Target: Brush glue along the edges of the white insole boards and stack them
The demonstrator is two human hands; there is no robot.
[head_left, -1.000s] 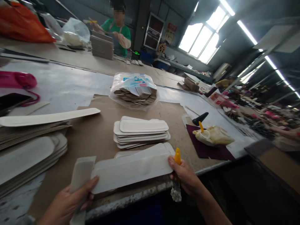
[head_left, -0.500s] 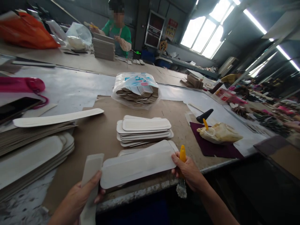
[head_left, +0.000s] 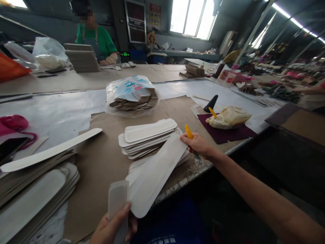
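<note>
My left hand (head_left: 118,220), low in the middle, is closed round a pale strip (head_left: 118,196), possibly several stacked. Its fingers also meet the near end of a long white board with rounded corners (head_left: 157,173). That board slants up to my right hand (head_left: 199,144), which pinches its far end. The same right hand holds a yellow-handled tool (head_left: 189,131), whose pale, crusted end points down. Just beyond the board lies a stack of similar white rounded boards (head_left: 151,132). More boards (head_left: 134,169) lie partly hidden beneath the held one.
Stacked boards (head_left: 33,203) and a loose one (head_left: 53,150) lie left. A plastic bag of pieces (head_left: 132,95) sits beyond. To the right, a yellowish bag (head_left: 228,118) rests on purple cloth (head_left: 223,135) near a black object (head_left: 211,102). A person in green (head_left: 101,40) stands across the table.
The view has turned to the right. The held board has swung from nearly level to a steep slant, its left end lower and its right end over the stack. Both hands keep their holds.
</note>
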